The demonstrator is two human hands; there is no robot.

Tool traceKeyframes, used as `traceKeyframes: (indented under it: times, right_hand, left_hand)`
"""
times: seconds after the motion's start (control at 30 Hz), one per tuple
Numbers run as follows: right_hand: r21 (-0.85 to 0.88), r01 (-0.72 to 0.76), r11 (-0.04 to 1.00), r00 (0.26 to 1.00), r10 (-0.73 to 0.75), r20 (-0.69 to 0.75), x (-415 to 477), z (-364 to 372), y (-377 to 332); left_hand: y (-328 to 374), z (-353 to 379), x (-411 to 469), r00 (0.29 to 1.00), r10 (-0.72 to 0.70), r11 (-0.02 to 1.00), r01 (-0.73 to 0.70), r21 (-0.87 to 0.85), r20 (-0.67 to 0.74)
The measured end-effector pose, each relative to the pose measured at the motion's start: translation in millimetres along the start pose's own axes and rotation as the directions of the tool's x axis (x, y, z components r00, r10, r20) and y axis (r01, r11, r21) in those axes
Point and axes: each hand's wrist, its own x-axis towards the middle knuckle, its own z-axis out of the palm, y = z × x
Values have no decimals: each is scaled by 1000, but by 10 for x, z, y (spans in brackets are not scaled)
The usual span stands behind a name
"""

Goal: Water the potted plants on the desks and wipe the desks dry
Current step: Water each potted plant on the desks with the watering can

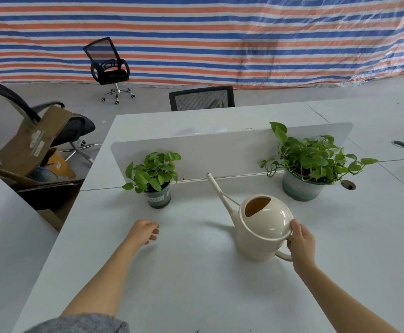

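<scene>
A cream watering can (261, 227) stands on the white desk (196, 272), its long spout pointing up and to the left. My right hand (300, 243) grips its handle at the right side. My left hand (145, 230) hovers over the desk with loosely curled fingers, holding nothing, just in front of a small potted plant (156, 179) in a dark green pot. A larger leafy potted plant (306, 167) in a pale teal pot stands at the back right, by the white divider panel (220, 150).
A cable hole (348, 185) sits right of the large pot. Behind the divider lies another desk with a black chair (202, 98). To the left are cardboard boxes (33, 143) and an office chair; a further chair (108, 68) stands before the striped tarp.
</scene>
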Motion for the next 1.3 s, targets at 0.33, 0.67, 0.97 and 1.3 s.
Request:
traceKeyframes:
  times: [0.33, 0.67, 0.97, 1.3]
  right_hand:
    - [-92, 128, 988, 987, -136, -85, 7, 31, -343]
    - [-243, 492, 836, 870, -475, 130, -242, 843, -840]
    - [-162, -25, 987, 885, 97, 455, -353, 1947, -589]
    - [289, -537, 793, 760, 306, 573, -184, 2871, -642]
  left_hand:
    - [0, 67, -45, 1000, -4, 999, 2, -54, -23]
    - [5, 32, 31, 999, -9, 987, 0, -158, -52]
    - [43, -277, 501, 994, -17, 930, -25, -368, -110]
    - [318, -279, 1014, 987, 19, 571, -143, -808, -161]
